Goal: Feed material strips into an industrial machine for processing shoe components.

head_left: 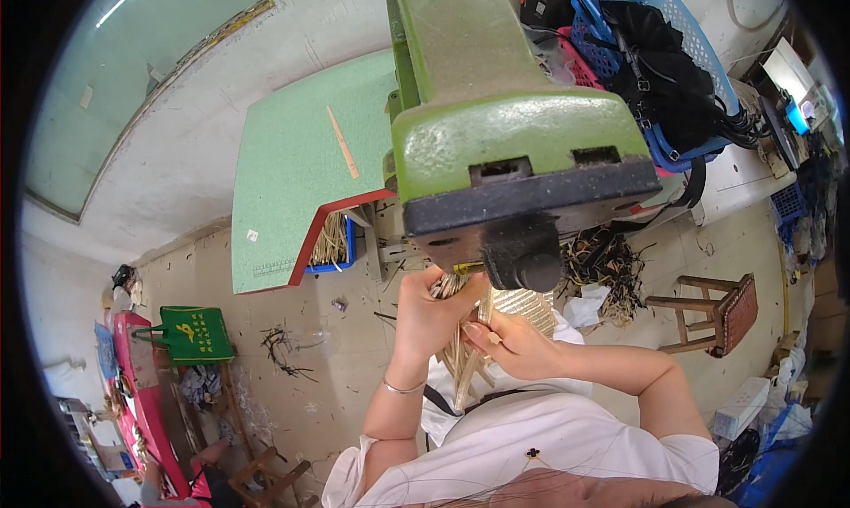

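Below the black-edged head of a big green machine (pixel 522 145), both my hands work close together. My left hand (pixel 429 317) is closed round a bundle of pale gold straps (pixel 459 362), whose loose ends hang toward my lap. Beside it, my right hand (pixel 513 344) pinches one strap of the bundle between thumb and fingers. A shiny gold ridged piece (pixel 536 311) lies just beyond the right hand, over white material on my lap. The machine's head hides the far tips of the straps.
A green tabletop (pixel 292 136) with red edges bears a thin tan strip (pixel 341 142). Under it stands a blue bin (pixel 348 253) of straps. Blue baskets (pixel 699 38) hold black straps at the right. A stool (pixel 730 313), dark scraps (pixel 611 264) and a green bag (pixel 199 335) surround me.
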`<action>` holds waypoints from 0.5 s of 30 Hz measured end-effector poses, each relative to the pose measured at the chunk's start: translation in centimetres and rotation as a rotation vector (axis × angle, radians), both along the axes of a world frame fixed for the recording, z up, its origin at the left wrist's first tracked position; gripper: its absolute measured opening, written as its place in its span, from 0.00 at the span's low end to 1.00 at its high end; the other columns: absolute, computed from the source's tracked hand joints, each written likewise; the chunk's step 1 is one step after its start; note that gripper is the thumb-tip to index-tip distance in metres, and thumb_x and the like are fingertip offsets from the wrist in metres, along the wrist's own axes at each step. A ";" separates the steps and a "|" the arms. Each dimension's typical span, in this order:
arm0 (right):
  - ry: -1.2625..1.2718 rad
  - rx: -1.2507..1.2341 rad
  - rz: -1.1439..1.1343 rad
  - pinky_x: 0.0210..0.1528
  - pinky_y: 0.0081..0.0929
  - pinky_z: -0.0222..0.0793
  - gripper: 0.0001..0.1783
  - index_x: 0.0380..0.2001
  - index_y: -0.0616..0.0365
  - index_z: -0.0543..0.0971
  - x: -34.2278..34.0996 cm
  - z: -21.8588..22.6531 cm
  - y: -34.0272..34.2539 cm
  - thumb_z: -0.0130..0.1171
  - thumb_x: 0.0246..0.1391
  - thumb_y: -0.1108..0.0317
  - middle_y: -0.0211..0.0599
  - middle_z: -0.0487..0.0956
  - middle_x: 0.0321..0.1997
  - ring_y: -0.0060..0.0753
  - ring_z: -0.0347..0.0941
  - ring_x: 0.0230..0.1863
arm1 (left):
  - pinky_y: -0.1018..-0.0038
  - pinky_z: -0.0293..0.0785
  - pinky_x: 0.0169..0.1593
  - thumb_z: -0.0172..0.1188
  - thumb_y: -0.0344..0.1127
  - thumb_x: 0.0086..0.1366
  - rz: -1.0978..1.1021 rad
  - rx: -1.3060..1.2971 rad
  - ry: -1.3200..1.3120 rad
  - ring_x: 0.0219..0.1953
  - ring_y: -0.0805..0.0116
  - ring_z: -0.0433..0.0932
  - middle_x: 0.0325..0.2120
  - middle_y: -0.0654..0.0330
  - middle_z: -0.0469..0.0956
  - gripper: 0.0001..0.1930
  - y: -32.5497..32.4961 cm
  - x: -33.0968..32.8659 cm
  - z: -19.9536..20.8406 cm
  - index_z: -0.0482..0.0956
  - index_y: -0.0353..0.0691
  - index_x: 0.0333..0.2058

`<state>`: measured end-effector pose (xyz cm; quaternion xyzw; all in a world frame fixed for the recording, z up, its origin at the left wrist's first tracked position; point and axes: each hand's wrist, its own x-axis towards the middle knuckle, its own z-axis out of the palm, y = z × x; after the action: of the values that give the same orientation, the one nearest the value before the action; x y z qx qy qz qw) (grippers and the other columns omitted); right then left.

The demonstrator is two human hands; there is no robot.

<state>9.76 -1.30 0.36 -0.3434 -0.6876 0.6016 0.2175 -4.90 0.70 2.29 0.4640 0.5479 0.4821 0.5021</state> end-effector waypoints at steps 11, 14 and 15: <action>-0.012 0.137 0.016 0.30 0.35 0.67 0.11 0.36 0.63 0.68 -0.9 -1.2 0.5 0.44 0.58 0.65 0.47 0.73 0.25 0.48 0.72 0.26 | 0.86 0.57 0.19 0.61 0.28 0.54 0.043 0.012 -0.045 0.18 0.87 0.63 0.16 0.71 0.71 0.05 -0.6 -1.3 0.5 0.78 0.32 0.26; 0.018 0.269 -0.045 0.29 0.34 0.67 0.12 0.38 0.62 0.70 0.1 -2.8 0.6 0.46 0.57 0.65 0.44 0.74 0.25 0.45 0.73 0.26 | 0.87 0.56 0.19 0.62 0.29 0.53 0.086 0.024 -0.078 0.18 0.88 0.62 0.15 0.71 0.70 0.05 -0.9 -0.9 0.9 0.77 0.32 0.26; 0.045 0.283 -0.078 0.29 0.32 0.67 0.12 0.39 0.62 0.71 0.8 -2.7 0.8 0.47 0.56 0.65 0.43 0.74 0.24 0.42 0.73 0.25 | 0.87 0.55 0.19 0.62 0.29 0.53 0.059 -0.001 -0.076 0.18 0.88 0.63 0.15 0.71 0.70 0.05 -1.0 -0.8 0.7 0.77 0.32 0.26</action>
<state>10.58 -0.45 -2.37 -0.3221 -0.7465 0.4975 0.3025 -5.74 -0.31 3.03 0.4288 0.5422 0.5138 0.5080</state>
